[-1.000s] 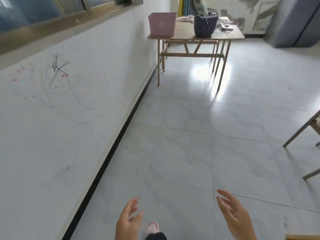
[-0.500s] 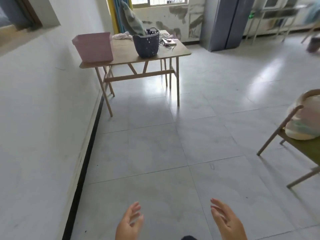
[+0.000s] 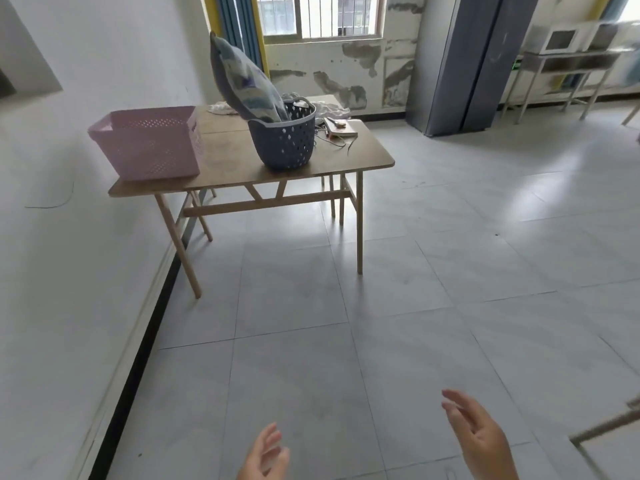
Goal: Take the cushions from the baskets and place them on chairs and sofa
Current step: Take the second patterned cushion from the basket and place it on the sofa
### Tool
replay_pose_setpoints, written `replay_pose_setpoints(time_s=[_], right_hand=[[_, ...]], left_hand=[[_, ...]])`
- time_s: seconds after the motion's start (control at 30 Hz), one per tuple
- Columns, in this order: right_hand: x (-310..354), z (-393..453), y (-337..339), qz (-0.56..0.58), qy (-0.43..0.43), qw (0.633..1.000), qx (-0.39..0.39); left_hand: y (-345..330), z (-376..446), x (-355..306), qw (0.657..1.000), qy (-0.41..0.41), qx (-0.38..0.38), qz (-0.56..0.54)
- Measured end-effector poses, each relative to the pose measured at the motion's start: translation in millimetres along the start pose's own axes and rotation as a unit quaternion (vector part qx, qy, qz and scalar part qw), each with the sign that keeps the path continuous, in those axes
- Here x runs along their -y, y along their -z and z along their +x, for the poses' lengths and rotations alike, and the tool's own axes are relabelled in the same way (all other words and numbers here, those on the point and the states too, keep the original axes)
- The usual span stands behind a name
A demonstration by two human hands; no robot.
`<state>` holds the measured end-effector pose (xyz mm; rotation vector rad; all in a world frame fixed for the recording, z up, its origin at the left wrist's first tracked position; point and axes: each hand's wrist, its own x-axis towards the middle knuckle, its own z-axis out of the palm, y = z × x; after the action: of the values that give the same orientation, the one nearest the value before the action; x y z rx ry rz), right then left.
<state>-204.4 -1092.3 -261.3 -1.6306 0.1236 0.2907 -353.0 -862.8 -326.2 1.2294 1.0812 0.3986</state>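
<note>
Where the wooden table [image 3: 221, 161] stands against the left wall [image 3: 86, 237], a blue patterned cushion [image 3: 242, 81] sticks up out of the dark blue basket [image 3: 284, 142], its long axis steeply tilted, its top corner pointing up and to the left and its lower end sunk inside the basket's rim; the dark basket sits near the middle of the tabletop, and the pink basket [image 3: 149, 143] sits at the table's near left corner, its front close to the near edge and its contents not visible from here, while a white cloth [image 3: 221, 108] and a small flat white device [image 3: 341, 128] with thin cables lie farther back and to the right, the device close to the right edge; the tiled floor [image 3: 346, 341] between the person and the table is open, with wide room to the right as far as the grey cabinet [image 3: 467, 64] at the far wall, and a wooden chair leg [image 3: 606, 427] cuts in at the near right corner; the left hand [image 3: 265, 455] and right hand [image 3: 481, 441] hang low at the near edge, both with fingers loosely spread and nothing in them, well apart from the table; compared with half a second ago, the table and baskets look closer and more central, the cushion shows more fully, and the chair with its cushion on the right has slid almost out of view
</note>
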Motion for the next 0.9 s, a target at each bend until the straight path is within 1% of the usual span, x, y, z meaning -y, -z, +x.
replay_pose_setpoints(time_s=[0.03,0.07,0.1,0.13,0.2,0.3,0.33,0.4,0.47,0.53,0.6,0.67,0.73,0.8,0.83,0.9], right_hand=[[19,24,-15,0.017,-0.019,1.0,-0.006],[32,49,-25,0.008,-0.01,1.0,0.01],[39,74,-37,0.011,-0.01,1.0,0.014],[46,96,-48,-0.007,0.012,1.0,0.027],[50,134,-70,-0.035,0.025,0.999,0.025],[50,195,-104,-0.047,0.011,0.999,-0.013],[46,218,-116,-0.054,0.017,0.998,-0.025],[45,258,-144,-0.082,0.038,0.996,-0.026],[61,300,-172,-0.096,0.056,0.993,-0.04],[88,345,-194,-0.096,0.045,0.993,-0.044],[115,389,-211,-0.094,0.027,0.995,-0.021],[131,431,-225,-0.094,0.027,0.995,-0.014],[143,469,-244,-0.113,0.019,0.993,0.009],[153,509,-265,-0.129,0.008,0.991,0.04],[159,530,-276,-0.13,0.004,0.99,0.054],[178,578,-294,-0.138,0.019,0.985,0.1]], left_hand=[[-18,13,-23,1.0,-0.019,0.0,-0.022],[-30,26,-39,1.0,-0.017,-0.015,-0.022],[-39,41,-56,1.0,-0.016,0.003,-0.011],[-48,62,-66,0.999,-0.033,0.008,0.014],[-68,109,-82,0.998,-0.052,-0.012,0.026],[-100,179,-111,0.997,-0.05,-0.014,0.053],[-113,204,-124,0.997,-0.044,-0.02,0.058],[-131,255,-149,0.996,-0.061,-0.016,0.069],[-151,302,-187,0.994,-0.07,-0.001,0.085],[-172,347,-225,0.992,-0.092,0.014,0.085],[-194,386,-257,0.991,-0.111,0.014,0.08],[-217,424,-277,0.989,-0.114,0.012,0.089],[-239,454,-293,0.989,-0.111,0.015,0.102],[-257,484,-299,0.991,-0.109,0.007,0.08],[-266,494,-302,0.992,-0.098,0.0,0.076],[-276,520,-316,0.995,-0.071,-0.05,0.04]])
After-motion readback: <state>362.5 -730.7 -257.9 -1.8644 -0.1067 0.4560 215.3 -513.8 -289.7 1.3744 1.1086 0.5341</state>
